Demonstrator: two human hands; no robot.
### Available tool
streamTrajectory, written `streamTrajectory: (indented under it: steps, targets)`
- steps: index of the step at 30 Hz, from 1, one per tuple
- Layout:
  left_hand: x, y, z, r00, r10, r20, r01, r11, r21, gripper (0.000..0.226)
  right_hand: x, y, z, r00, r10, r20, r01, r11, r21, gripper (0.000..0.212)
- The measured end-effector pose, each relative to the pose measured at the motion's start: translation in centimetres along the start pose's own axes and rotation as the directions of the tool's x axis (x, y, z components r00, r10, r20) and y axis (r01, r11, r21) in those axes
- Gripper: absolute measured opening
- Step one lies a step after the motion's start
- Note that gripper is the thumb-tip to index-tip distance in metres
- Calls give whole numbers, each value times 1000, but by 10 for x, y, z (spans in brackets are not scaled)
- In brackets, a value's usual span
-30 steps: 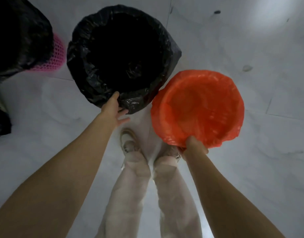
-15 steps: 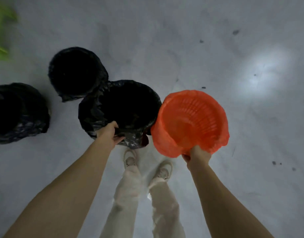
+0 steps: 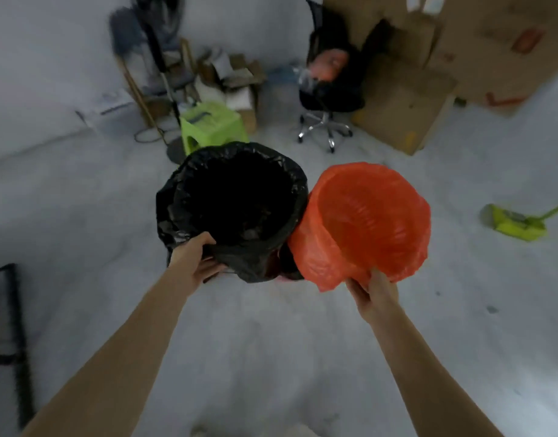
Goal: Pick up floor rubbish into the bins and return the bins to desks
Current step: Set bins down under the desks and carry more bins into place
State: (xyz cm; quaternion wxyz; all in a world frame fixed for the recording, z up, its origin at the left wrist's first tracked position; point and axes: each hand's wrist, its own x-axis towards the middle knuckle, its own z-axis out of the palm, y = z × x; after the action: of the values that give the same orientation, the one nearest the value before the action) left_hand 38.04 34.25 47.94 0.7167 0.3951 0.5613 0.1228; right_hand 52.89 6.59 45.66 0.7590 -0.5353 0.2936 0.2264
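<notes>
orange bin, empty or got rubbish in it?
Empty, as far as shown: the orange bin tips toward the camera in the right hand, and its inside shows only ribbed orange wall, no rubbish.

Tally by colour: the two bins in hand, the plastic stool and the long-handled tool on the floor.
Black: 1, the black-lined bin, gripped by the left hand
Orange: 1, the orange-lined bin, gripped by the right hand
Green: 2, the stool and the long-handled tool
Total: 4
</notes>
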Motion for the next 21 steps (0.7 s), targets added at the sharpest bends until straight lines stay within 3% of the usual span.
streamTrajectory:
  steps: [7, 12, 21]
  targets:
    - [-25, 86, -215, 957, 155, -245, -191, 973, -131, 9, -69, 71, 172, 965, 154, 213, -127, 983, -135, 36]
    - [-7, 131, -357, 901, 183, -393, -270, 946, -178, 10, -132, 146, 286, 908, 256, 332, -182, 954, -237, 12]
    - [48, 236, -506, 833, 185, -522, -368, 889, -273, 15, -184, 224, 488, 842, 269, 469, -106, 933, -344, 12]
